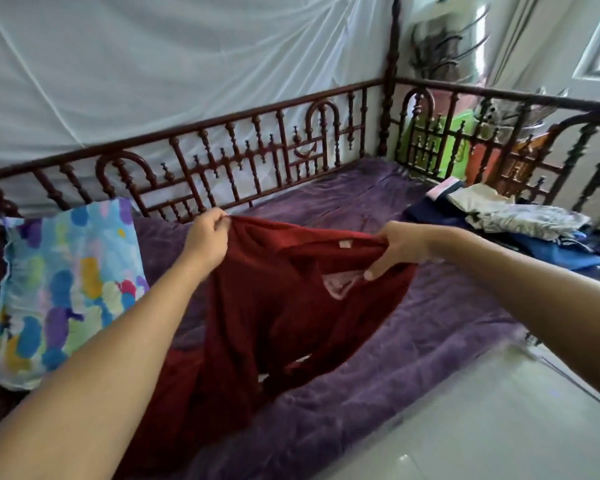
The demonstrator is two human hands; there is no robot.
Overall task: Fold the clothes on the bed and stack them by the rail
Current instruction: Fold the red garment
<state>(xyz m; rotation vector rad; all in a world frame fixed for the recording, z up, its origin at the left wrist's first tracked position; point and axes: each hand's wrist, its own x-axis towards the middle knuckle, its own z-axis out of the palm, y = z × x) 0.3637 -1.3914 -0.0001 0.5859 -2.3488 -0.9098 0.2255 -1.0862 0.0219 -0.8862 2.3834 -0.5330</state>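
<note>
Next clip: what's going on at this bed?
A person is holding up a dark red garment over the purple blanket. The left hand pinches one upper edge and the right hand grips the other, near the neck label. It is spread out, not yet folded. A stack of folded clothes already sits by the rail at the right.

both bare forearms reach forward from the lower corners, held apart. the left hand [207,242] pinches the top edge of the red garment [274,306], fingers curled. the right hand [400,249] grips the same edge, thumb underneath.
</note>
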